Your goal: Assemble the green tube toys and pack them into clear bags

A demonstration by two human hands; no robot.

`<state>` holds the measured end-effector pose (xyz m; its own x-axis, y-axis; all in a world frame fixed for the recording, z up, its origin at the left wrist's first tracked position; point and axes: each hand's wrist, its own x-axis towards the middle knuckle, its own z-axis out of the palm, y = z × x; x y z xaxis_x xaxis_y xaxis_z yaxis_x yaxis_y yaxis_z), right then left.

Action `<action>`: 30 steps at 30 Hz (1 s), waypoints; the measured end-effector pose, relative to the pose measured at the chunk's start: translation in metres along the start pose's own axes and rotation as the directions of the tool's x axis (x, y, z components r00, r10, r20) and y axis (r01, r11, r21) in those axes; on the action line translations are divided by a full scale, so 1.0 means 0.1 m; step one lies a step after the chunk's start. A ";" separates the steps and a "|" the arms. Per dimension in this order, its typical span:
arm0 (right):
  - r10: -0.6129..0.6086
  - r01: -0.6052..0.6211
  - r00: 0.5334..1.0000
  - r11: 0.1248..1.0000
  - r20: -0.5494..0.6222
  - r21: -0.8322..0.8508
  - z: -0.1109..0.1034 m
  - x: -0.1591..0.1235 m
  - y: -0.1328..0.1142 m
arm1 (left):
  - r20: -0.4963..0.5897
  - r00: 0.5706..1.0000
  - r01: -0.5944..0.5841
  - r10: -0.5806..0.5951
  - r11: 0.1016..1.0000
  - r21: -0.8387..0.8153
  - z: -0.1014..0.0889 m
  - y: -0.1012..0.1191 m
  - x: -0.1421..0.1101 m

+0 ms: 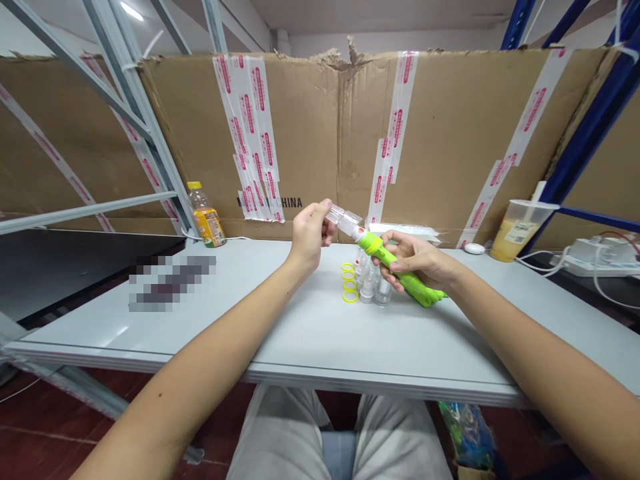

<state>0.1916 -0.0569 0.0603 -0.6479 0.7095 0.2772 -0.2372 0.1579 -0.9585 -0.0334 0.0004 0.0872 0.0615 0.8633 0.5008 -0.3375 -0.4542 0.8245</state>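
Note:
My right hand is wrapped round the bright green body of a toy that slants up to the left above the pale table. My left hand pinches the clear plastic tip at the toy's upper end. Beneath the toy, on the table, stand several small clear plastic parts and three yellow rings in a short row.
A yellow-capped drink bottle stands at the back left. A lidded cup with a straw, a small white round object and a power strip with cables are at the back right. A taped cardboard wall closes the far side.

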 end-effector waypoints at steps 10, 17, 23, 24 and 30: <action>-0.124 0.137 0.962 0.990 -0.242 0.039 -0.06 -0.04 -0.14 | -0.006 0.969 -0.247 0.248 0.966 0.074 -0.10 0.01 0.02; -0.175 0.210 0.914 0.976 -0.365 0.058 -0.26 -0.09 -0.22 | 0.680 0.627 -0.735 0.380 0.578 0.355 0.18 -0.07 -0.49; -0.165 0.202 0.903 0.978 -0.396 0.054 -0.33 -0.10 -0.19 | 0.855 0.406 -0.892 0.323 0.345 0.293 0.28 -0.29 -0.62; -0.163 0.200 0.904 0.979 -0.396 0.052 -0.33 -0.10 -0.19 | 0.860 0.404 -0.892 0.312 0.343 0.294 0.27 -0.31 -0.61; -0.157 0.191 0.908 0.980 -0.389 0.050 -0.31 -0.09 -0.19 | 0.863 0.413 -0.890 0.291 0.332 0.314 0.23 -0.34 -0.57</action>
<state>0.2249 -0.0451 0.0738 -0.2692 0.8865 0.3764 -0.3924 0.2560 -0.8835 -0.0034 -0.0387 0.0365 0.7378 0.0347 0.6741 0.1281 -0.9877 -0.0893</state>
